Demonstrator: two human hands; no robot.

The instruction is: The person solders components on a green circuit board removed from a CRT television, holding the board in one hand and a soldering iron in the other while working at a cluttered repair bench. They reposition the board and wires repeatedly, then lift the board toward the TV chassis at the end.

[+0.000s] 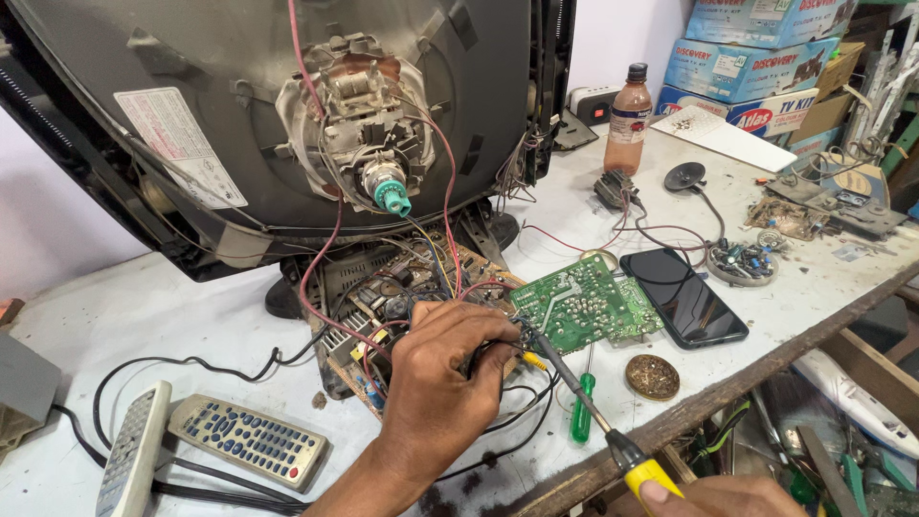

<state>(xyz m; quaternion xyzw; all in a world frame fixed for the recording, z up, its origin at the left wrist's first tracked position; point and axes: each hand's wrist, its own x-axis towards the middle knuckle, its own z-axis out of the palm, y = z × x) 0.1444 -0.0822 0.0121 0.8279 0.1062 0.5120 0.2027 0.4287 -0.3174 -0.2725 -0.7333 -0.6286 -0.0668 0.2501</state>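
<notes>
Head view: the left hand (436,388) pinches wires at the chassis board (383,316); the soldering iron (584,402), gripped by the right hand (718,498), slants up-left, its tip beside the left fingers.

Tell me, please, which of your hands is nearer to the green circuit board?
Left. The left hand rests just beside the green circuit board; the right hand is down at the bench edge.

wires (335,258) crowding chassis, bare bench (163,316) left
</notes>
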